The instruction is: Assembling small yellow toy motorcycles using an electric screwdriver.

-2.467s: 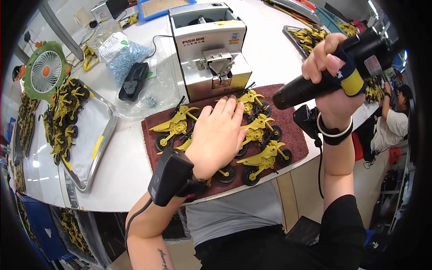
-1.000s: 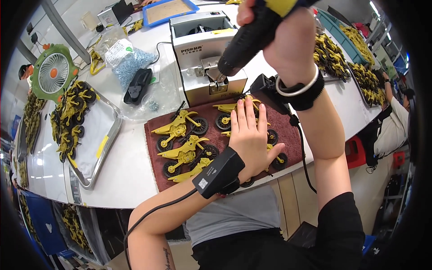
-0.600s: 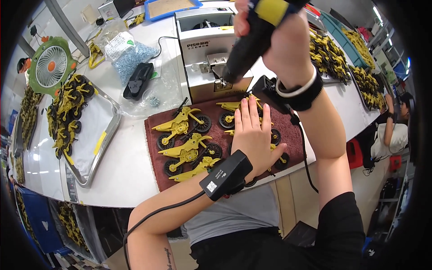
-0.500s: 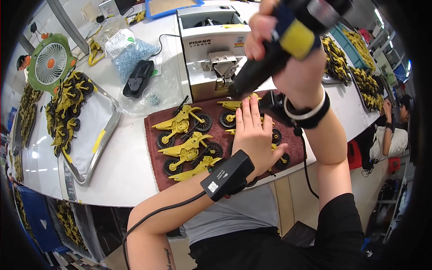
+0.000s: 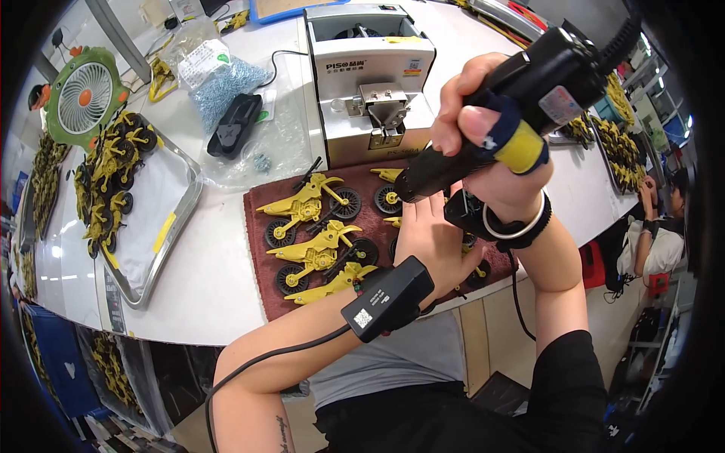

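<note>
My right hand (image 5: 483,143) grips a black electric screwdriver (image 5: 498,113) with a yellow band, its tip pointing down and left over a dark red mat (image 5: 260,264). Several yellow toy motorcycles (image 5: 317,249) with black wheels lie on that mat. My left hand (image 5: 430,241) lies flat across the motorcycles on the mat's right part, pressing them down; what is under the palm is hidden. A black device with a cable is strapped to my left wrist (image 5: 387,298).
A white screw feeder machine (image 5: 370,75) stands behind the mat. A metal tray (image 5: 162,241) with more yellow motorcycles sits at the left, beside a green fan (image 5: 81,94). A bag of screws (image 5: 219,75) and a black part lie nearby. Another person (image 5: 657,241) sits at the right.
My right hand lowered the screwdriver from high above the machine down toward the mat. My left hand stayed flat on the right-hand motorcycles.
</note>
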`<state>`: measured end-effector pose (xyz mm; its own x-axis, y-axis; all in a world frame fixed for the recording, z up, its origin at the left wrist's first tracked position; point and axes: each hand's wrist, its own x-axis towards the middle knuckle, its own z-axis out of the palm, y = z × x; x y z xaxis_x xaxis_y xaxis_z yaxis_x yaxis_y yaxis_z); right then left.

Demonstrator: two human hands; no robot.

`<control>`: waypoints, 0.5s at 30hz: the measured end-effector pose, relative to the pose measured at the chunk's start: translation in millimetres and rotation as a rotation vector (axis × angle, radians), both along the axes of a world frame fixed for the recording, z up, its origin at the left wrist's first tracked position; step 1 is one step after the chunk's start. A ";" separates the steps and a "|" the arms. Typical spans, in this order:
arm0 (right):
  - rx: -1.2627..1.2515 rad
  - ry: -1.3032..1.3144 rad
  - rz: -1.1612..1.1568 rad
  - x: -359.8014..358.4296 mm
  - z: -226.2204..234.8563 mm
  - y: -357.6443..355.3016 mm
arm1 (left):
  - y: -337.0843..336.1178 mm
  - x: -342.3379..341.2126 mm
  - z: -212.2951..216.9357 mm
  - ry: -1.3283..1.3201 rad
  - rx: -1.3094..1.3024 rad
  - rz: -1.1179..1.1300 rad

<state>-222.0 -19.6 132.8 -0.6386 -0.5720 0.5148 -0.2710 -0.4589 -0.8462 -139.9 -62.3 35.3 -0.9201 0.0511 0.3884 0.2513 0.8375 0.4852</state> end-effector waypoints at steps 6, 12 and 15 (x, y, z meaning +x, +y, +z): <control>-0.176 -0.014 0.038 -5.4 16.2 -0.3 | -1.9 -0.1 -3.2 -0.050 -0.012 -0.028; -0.356 0.129 -0.060 -39.2 63.4 4.1 | -0.7 1.4 -5.5 0.025 -0.035 0.038; -0.646 0.215 -0.158 -45.1 73.9 -36.2 | -2.9 1.3 -6.3 0.009 -0.051 0.035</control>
